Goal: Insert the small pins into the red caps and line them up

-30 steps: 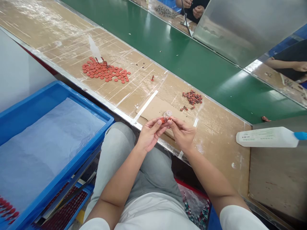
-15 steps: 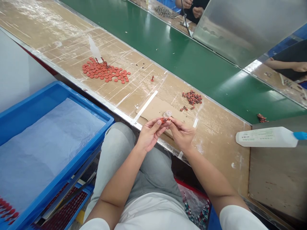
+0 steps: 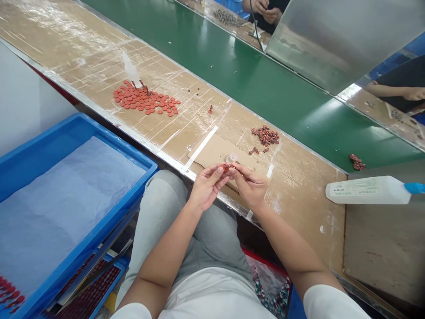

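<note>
My left hand (image 3: 207, 185) and my right hand (image 3: 250, 184) meet above the table's front edge. Between their fingertips is a small red and dark piece (image 3: 226, 168), pinched from both sides and partly hidden. Just beyond the fingers a small clear cup (image 3: 231, 158) stands on a flat cardboard sheet (image 3: 219, 148). Farther back lies a pile of small red and dark figures (image 3: 266, 135), with a few loose ones beside it. Many red discs (image 3: 146, 101) are spread on the left, and a single red figure (image 3: 210, 109) stands between discs and pile.
A green belt (image 3: 232, 57) runs behind the table (image 3: 299, 190), carrying a red cluster (image 3: 357, 162). A white bottle with a blue cap (image 3: 368, 190) lies at right. A blue tray (image 3: 79, 122) is at left. Other people's hands (image 3: 267, 12) show across the belt.
The red cluster on the green belt has shifted left, as have small specks on the belt. My hands hold nearly the same pose around the small piece.
</note>
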`<control>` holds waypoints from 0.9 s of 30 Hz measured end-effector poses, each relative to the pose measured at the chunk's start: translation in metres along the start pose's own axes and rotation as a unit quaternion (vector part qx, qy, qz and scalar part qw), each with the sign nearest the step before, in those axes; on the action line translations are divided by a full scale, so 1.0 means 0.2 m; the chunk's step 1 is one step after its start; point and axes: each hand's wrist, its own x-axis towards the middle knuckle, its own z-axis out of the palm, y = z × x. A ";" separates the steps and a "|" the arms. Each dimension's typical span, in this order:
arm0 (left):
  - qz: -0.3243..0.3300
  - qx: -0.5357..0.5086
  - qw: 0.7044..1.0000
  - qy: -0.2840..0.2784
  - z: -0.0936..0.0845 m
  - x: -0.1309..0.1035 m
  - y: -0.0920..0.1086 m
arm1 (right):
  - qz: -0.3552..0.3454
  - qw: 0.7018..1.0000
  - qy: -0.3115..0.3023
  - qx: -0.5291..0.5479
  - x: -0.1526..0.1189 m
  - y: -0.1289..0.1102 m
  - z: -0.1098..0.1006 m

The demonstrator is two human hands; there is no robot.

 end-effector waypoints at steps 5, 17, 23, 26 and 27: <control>0.001 0.000 1.000 0.011 0.00 0.00 0.00 | 0.000 1.000 -0.008 0.012 -0.01 0.01 0.00; -0.010 -0.012 0.999 0.036 0.00 0.00 -0.01 | 0.015 1.000 0.000 0.002 -0.01 0.00 0.01; 0.016 -0.002 0.999 0.037 -0.02 0.01 -0.02 | 0.018 1.000 -0.011 0.017 0.00 -0.03 0.02; 0.027 0.010 0.999 0.044 -0.02 0.00 -0.01 | 0.004 0.999 -0.031 0.015 0.01 -0.04 0.02; 0.029 0.014 0.998 0.049 -0.02 0.00 -0.01 | -0.002 0.999 -0.036 0.007 0.01 -0.05 0.01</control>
